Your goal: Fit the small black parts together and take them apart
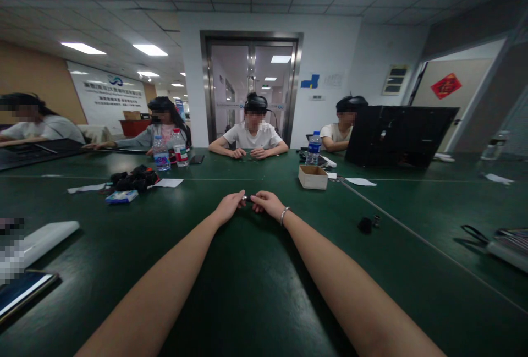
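Two hands: left hand (229,207) and right hand (267,203) meet at arm's reach over the dark green table (247,291), fingertips of both closed on one thing.
Held thing: small dark, short, slim metal-looking piece (247,198), bridging the gap between the two hands; too small to tell what it is.
Grip: each hand pinches one end, fingers pressed together around it; only the middle shows.
Handling (judged): light, stiff, probably smooth and a bit slippery; easy to drop because tiny. Best taken by the ends with fingertip pinch, as now.
Right wrist: thin silver bracelet (283,215), just behind the grip.
Right of grip: small black lump (364,225) with a tiny part beside it, near, lying on the table.
Beyond grip, right: open tan cardboard box (312,176); past it a clear plastic water bottle with blue label (313,149).
Beyond grip, left: heap of black gear (134,179), white paper sheet (168,182).
Far side: person in white shirt (252,137) facing, hands together on the table, well apart from the grip.
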`<state>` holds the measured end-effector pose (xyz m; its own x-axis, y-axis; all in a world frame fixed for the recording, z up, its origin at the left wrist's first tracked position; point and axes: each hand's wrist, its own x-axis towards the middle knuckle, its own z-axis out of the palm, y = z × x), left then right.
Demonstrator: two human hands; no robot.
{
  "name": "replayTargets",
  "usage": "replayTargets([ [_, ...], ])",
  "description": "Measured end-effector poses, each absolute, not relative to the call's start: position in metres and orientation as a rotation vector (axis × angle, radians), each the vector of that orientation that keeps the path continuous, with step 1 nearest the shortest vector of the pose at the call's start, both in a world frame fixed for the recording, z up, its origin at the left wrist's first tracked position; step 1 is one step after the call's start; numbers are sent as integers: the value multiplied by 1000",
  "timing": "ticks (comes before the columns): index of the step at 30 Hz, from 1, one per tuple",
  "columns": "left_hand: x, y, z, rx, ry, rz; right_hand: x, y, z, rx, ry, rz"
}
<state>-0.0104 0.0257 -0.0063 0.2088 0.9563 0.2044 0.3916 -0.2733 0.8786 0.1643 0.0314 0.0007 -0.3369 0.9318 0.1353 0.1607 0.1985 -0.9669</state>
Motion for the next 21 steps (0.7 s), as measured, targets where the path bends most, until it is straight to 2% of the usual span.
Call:
replayTargets([
  [21,-9,19,-2,1839,1251,1046,165,30,2,-1039,-1670,1234],
])
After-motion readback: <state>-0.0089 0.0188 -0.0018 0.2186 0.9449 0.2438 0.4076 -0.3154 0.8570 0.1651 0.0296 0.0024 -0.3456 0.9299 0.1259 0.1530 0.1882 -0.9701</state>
